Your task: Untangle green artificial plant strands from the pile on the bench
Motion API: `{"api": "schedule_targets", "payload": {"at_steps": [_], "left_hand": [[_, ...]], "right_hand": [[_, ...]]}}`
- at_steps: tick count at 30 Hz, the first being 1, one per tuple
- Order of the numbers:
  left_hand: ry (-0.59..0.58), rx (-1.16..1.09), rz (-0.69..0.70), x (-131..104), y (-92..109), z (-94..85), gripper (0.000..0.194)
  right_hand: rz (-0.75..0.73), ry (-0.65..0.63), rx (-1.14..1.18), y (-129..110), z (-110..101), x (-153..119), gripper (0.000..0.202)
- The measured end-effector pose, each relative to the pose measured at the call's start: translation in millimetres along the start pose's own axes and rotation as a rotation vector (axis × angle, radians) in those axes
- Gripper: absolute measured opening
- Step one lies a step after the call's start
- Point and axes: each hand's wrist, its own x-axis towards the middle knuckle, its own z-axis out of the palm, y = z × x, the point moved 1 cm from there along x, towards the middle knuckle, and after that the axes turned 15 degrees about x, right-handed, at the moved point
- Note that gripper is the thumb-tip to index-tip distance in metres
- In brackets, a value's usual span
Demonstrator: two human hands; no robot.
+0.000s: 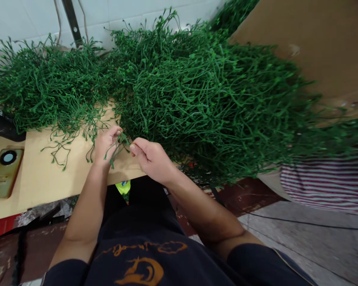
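My left hand point(106, 145) is closed around a few thin green artificial stems point(116, 149), whose ends hang below its fingers. Just to the right, my right hand point(149, 155) is pinched near the tips of the same stems; whatever lies between its fingertips is too small to tell. Both hands are over the front edge of a light wooden board point(53, 174). A large heap of green stems point(197, 95) rises behind and to the right of them. A smaller pile of stems point(56, 83) spreads at the left, with loose pieces point(60, 153) on the board.
At the left edge are a phone point(6, 172) and a black bottle point(6, 123). A large brown cardboard sheet point(319, 51) leans at the upper right. Striped cloth point(325, 182) shows at the right. White tiled wall point(26, 20) stands behind; a black cable point(301, 224) crosses the floor.
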Motion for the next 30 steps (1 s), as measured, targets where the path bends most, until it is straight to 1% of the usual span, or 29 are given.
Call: {"api": "schedule_targets", "payload": {"at_steps": [3,6,10,13,16,19,23,25,27,30], "left_hand": [[0.006,0.172,-0.036,2,15,-0.5,0.014],[-0.024,0.254,-0.014,3,27,-2.2,0.018],[-0.073,0.311,-0.023,4,31,-3.6,0.019],[-0.085,0.317,-0.013,3,33,-5.0,0.018],[-0.078,0.255,0.021,4,36,-8.6,0.018],[-0.112,0.098,0.033,3,37,-14.3,0.017],[-0.178,-0.135,0.009,-7,42,-22.2,0.031],[-0.19,-0.13,0.071,-15,51,-26.3,0.038],[-0.178,-0.037,0.197,-22,63,-31.1,0.041],[-0.159,0.092,0.366,-27,80,-39.3,0.038]], "right_hand": [[0.02,0.019,-0.079,-4,-7,-8,0.025],[0.021,0.018,-0.149,-7,-13,-11,0.024],[-0.006,-0.004,-0.164,-9,-18,-13,0.024],[-0.032,-0.015,-0.165,-10,-20,-15,0.024],[-0.069,0.014,-0.138,-9,-22,-17,0.023],[-0.104,0.119,-0.083,-7,-26,-15,0.025],[-0.162,0.255,-0.048,-6,-37,-4,0.034],[-0.193,0.341,-0.095,-6,-44,3,0.039],[-0.239,0.403,-0.183,-6,-51,10,0.042],[-0.311,0.401,-0.279,-7,-58,19,0.042]]}}
